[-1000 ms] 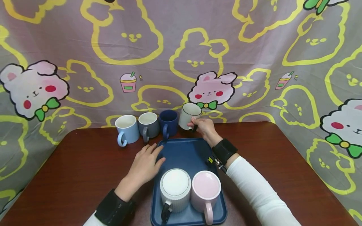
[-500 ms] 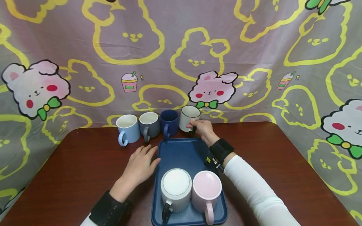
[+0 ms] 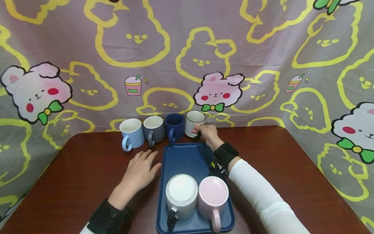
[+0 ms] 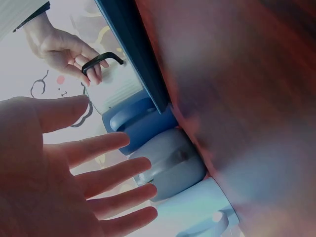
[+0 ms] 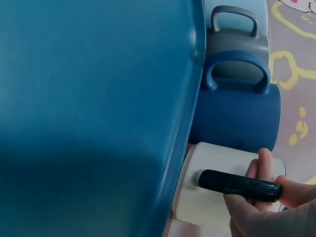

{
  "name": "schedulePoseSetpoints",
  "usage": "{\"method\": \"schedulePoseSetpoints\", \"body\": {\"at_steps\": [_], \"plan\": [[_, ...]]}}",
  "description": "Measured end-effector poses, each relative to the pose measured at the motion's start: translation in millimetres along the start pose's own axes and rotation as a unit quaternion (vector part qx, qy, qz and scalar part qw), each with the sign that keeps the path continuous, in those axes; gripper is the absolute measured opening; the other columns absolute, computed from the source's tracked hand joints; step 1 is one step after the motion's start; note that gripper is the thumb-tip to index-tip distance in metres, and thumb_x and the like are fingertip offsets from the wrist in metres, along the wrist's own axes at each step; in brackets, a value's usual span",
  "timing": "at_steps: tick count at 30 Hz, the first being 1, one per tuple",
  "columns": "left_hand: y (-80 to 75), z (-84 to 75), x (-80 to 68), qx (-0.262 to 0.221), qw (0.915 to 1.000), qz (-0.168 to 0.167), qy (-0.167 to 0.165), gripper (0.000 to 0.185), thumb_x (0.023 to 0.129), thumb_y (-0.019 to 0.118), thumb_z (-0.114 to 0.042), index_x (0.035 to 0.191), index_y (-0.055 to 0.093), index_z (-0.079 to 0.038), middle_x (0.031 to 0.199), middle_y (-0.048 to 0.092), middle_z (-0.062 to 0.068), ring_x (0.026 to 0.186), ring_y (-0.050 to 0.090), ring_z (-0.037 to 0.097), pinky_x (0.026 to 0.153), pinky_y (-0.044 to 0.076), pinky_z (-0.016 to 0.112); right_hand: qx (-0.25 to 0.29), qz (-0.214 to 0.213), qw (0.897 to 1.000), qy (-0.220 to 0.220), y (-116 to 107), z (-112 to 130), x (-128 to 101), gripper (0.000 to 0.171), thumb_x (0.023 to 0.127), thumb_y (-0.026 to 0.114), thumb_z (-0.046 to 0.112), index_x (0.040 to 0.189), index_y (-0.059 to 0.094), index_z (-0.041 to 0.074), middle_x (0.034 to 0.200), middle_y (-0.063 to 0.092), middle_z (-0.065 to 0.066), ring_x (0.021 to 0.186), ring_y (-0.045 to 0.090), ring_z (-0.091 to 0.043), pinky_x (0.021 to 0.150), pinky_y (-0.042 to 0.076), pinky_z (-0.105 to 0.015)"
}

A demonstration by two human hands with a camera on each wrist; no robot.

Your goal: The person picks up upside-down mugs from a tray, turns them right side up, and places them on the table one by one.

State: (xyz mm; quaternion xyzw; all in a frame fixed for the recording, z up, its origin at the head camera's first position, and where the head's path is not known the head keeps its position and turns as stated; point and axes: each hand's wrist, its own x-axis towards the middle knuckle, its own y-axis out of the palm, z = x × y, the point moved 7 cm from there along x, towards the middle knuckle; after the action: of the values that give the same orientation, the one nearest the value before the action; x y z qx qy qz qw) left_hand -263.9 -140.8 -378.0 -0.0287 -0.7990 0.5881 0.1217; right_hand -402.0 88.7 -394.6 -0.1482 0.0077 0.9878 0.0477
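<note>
My right hand [image 3: 208,133] grips the black handle [image 5: 239,185] of a white mug [image 3: 194,121] with a dark rim, at the right end of a row behind the tray. The mug is upright, right beside a navy mug [image 3: 175,125]. To the left in the row are a grey mug [image 3: 154,129] and a light blue mug [image 3: 132,132]. My left hand [image 3: 139,172] hovers left of the blue tray [image 3: 190,159] with fingers spread, holding nothing. The left wrist view shows its fingers [image 4: 113,173] extended.
On the tray's near end stand two upside-down mugs: a ribbed white one [image 3: 182,196] with a black handle and a pink one [image 3: 213,200]. Beneath everything is a dark brown table [image 3: 292,169]. A patterned cloth [image 3: 163,48] hangs close behind the mug row.
My right hand has brought the white mug down and slightly left, close against the navy one. The left hand has drawn back left, away from the tray.
</note>
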Motion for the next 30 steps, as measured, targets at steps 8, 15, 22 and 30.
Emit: {"method": "schedulePoseSetpoints", "body": {"at_steps": [8, 15, 22, 30], "plan": [[-0.6, 4.5, 1.0, -0.001, 1.0, 0.001, -0.005, 0.053, 0.091, 0.06, -0.03, 0.134, 0.05, -0.001, 0.138, 0.045, 0.028, 0.13, 0.036, 0.049, 0.103, 0.031, 0.064, -0.004, 0.0, 1.0, 0.001, 2, 0, 1, 0.028, 0.091, 0.064, 0.019, 0.105, 0.069, -0.005, 0.101, 0.07, -0.02, 0.107, 0.065, -0.026, 0.098, 0.047, -0.036], [-5.0, 8.9, -1.7, -0.001, 0.9999, -0.002, -0.015, 0.053, 0.091, 0.06, -0.029, 0.134, 0.049, 0.0, 0.138, 0.045, 0.029, 0.129, 0.036, 0.05, 0.103, 0.03, 0.065, -0.034, 0.009, 0.999, 0.003, 4, -2, 1, 0.029, 0.091, 0.064, 0.022, 0.105, 0.07, -0.003, 0.101, 0.07, -0.019, 0.106, 0.065, -0.027, 0.098, 0.047, -0.035], [-7.4, 12.5, -4.4, 0.002, 0.9999, -0.013, -0.009, 0.052, 0.091, 0.061, -0.027, 0.133, 0.05, 0.002, 0.137, 0.046, 0.029, 0.127, 0.038, 0.05, 0.1, 0.032, 0.066, -0.06, 0.007, 0.998, -0.009, 4, -3, 0, 0.029, 0.091, 0.064, 0.023, 0.103, 0.071, -0.002, 0.1, 0.07, -0.018, 0.107, 0.065, -0.023, 0.099, 0.045, -0.033], [-8.5, 18.5, -7.9, 0.0, 0.9998, -0.017, -0.014, 0.052, 0.09, 0.062, -0.027, 0.133, 0.05, 0.001, 0.136, 0.046, 0.029, 0.126, 0.038, 0.051, 0.099, 0.032, 0.067, -0.103, 0.003, 0.994, -0.035, 5, -4, -1, 0.032, 0.092, 0.062, 0.026, 0.104, 0.071, -0.002, 0.103, 0.069, -0.019, 0.108, 0.064, -0.022, 0.096, 0.049, -0.04]]}}
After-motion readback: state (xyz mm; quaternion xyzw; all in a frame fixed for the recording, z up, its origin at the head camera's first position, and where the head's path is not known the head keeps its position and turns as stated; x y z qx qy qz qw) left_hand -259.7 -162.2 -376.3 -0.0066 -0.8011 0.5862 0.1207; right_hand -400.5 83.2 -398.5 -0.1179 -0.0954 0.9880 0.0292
